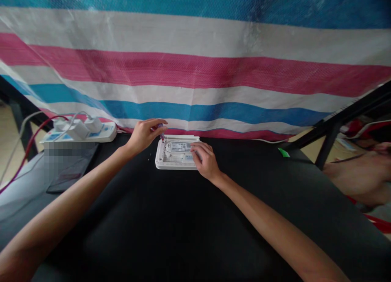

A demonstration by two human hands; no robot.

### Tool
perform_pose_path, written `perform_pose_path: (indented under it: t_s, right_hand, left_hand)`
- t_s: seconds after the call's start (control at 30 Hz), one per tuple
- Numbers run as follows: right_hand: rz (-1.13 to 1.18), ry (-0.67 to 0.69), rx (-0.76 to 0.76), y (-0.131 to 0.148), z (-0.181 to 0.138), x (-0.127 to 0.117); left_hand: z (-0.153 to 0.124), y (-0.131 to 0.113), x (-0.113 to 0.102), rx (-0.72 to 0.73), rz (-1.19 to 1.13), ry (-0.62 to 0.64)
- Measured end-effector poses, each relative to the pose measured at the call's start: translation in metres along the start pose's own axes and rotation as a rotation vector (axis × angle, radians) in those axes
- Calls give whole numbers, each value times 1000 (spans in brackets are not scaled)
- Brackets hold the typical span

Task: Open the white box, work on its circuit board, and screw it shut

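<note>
A white flat device (pixel 174 157), lying underside up with a label on it, rests on the black table (pixel 189 225). My left hand (pixel 145 133) is closed in a pinch round a small purple-handled tool (pixel 161 130), whose tip points down at the device's far left corner. My right hand (pixel 205 159) lies on the device's right side with the fingers curled over it, holding it down.
A white power strip (pixel 81 132) with plugged-in chargers and white and red cables sits at the far left. A dark flat object (pixel 71 168) lies below it. A small green piece (pixel 284 153) lies at the right. Striped tarp hangs behind. Another person's arm (pixel 357 180) shows at the right edge.
</note>
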State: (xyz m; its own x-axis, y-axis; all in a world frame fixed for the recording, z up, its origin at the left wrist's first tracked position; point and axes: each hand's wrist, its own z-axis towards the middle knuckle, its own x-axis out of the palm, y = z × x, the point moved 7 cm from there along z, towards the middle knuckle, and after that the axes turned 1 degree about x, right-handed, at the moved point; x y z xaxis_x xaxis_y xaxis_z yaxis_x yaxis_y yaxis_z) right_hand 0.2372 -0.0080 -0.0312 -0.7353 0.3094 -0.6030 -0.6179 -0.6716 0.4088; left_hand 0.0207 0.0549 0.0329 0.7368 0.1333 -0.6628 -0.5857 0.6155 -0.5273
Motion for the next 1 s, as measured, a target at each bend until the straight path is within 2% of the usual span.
perform_pose_path:
  t_s: [0.27,0.63,0.87,1.0]
  right_hand:
    - [-3,17,24,-2,0,1]
    - [-3,23,33,-1,0,0]
    - [0,26,34,-4,-1,2]
    - [-4,23,37,-4,-1,2]
  left_hand:
    - [-3,4,6,-15,-60,21]
    - [-4,1,7,59,70,-29]
    - [-6,1,15,50,-36,78]
    - [-6,4,13,34,6,37]
